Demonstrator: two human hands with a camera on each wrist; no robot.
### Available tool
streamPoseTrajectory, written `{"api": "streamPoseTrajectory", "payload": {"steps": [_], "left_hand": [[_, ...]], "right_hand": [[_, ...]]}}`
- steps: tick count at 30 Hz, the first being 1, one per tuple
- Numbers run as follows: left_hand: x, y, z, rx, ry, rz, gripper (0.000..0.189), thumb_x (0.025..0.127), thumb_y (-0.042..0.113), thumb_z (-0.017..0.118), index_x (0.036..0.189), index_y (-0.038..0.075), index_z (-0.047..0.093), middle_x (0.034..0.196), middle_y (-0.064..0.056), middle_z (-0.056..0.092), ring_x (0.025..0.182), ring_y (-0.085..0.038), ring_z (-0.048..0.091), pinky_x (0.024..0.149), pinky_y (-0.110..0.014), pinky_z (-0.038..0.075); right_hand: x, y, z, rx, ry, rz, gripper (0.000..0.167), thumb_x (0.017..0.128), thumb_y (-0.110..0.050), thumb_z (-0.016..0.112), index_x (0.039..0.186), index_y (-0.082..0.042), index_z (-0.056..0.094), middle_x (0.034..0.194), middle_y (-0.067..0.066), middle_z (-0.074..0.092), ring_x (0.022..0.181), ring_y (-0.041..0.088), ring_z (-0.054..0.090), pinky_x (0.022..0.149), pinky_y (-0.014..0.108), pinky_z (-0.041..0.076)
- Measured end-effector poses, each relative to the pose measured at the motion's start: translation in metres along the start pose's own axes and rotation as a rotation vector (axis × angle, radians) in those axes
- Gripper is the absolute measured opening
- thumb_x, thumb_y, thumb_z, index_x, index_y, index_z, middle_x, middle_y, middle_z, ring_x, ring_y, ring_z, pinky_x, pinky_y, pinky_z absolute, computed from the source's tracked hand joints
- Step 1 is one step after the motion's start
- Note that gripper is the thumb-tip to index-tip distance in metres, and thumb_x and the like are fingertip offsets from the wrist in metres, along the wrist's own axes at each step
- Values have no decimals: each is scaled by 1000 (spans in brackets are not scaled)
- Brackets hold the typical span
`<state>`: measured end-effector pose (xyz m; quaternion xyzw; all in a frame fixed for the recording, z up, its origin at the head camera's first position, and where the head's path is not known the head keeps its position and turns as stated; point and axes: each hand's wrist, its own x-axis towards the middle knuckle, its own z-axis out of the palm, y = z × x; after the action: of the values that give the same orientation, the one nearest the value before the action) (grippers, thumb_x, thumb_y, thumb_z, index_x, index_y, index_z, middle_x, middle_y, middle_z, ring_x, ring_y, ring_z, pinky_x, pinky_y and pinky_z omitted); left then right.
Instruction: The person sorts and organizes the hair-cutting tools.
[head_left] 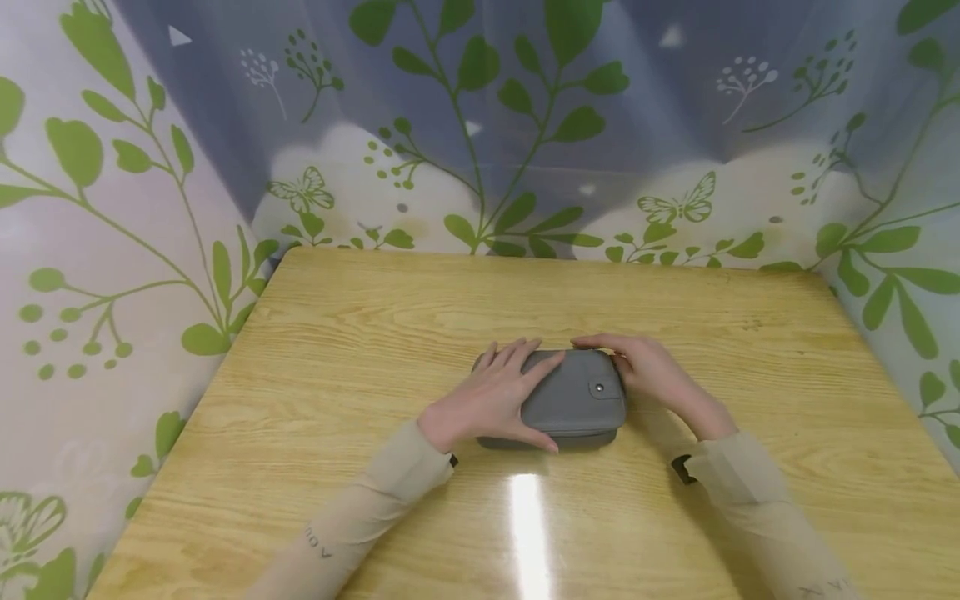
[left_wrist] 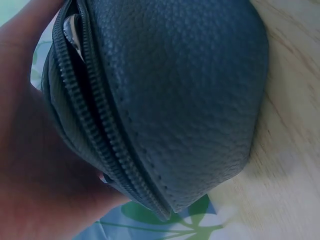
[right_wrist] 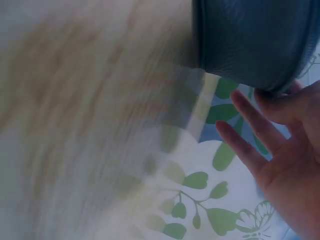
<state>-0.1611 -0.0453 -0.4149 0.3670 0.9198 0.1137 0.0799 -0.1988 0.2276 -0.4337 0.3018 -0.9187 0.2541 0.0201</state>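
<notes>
A grey leather-look zip case [head_left: 573,392] with a snap tab lies on the wooden table. My left hand [head_left: 498,396] holds it from above, thumb at the near edge and fingers spread toward the far edge. In the left wrist view the zipper [left_wrist: 100,120] is parted at this end, with a shiny metal piece [left_wrist: 73,35] between the teeth. My right hand [head_left: 651,367] is at the far right corner. In the right wrist view its thumb [right_wrist: 280,107] and a finger meet the case's edge; two other fingers stretch out free. What exactly they pinch is hidden.
The wood-grain table [head_left: 360,333] extends around the case, with a bright light reflection [head_left: 529,533] near its front. Behind and at both sides hang curtains [head_left: 465,125] printed with green leaves and butterflies. Dark bands [head_left: 684,468] show at the sleeve cuffs.
</notes>
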Motion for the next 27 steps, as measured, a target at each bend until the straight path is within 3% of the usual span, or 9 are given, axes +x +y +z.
{"api": "streamPoseTrajectory", "payload": {"steps": [4, 10, 19, 27], "left_hand": [[2, 2, 0, 20, 0, 3, 115, 73, 75, 75, 162, 24, 25, 162, -18, 26, 150, -34, 26, 119, -61, 22], [3, 3, 0, 48, 12, -9, 109, 75, 72, 75, 161, 24, 30, 159, -16, 32, 146, -32, 33, 118, -61, 26], [4, 2, 1, 72, 32, -16, 104, 76, 69, 77, 160, 25, 32, 154, -16, 38, 141, -33, 40, 116, -58, 32], [5, 2, 2, 58, 46, -20, 103, 74, 67, 79, 159, 26, 36, 153, -16, 39, 140, -33, 41, 115, -58, 33]], "right_hand": [[2, 3, 0, 0, 1, 43, 48, 92, 18, 54, 124, -11, 73, 119, 15, 73, 105, 37, 69, 85, 53, 56], [0, 2, -2, -30, 52, 81, 26, 96, 4, 64, 112, -10, 79, 107, 13, 76, 97, 33, 73, 81, 49, 59], [-2, -3, -7, -195, 109, 65, 19, 87, -2, 78, 103, -11, 82, 93, 9, 78, 72, 23, 73, 64, 41, 59], [-11, -2, -10, -249, 165, 47, 13, 84, -6, 81, 95, -12, 82, 87, 5, 79, 64, 20, 71, 53, 35, 53]]}}
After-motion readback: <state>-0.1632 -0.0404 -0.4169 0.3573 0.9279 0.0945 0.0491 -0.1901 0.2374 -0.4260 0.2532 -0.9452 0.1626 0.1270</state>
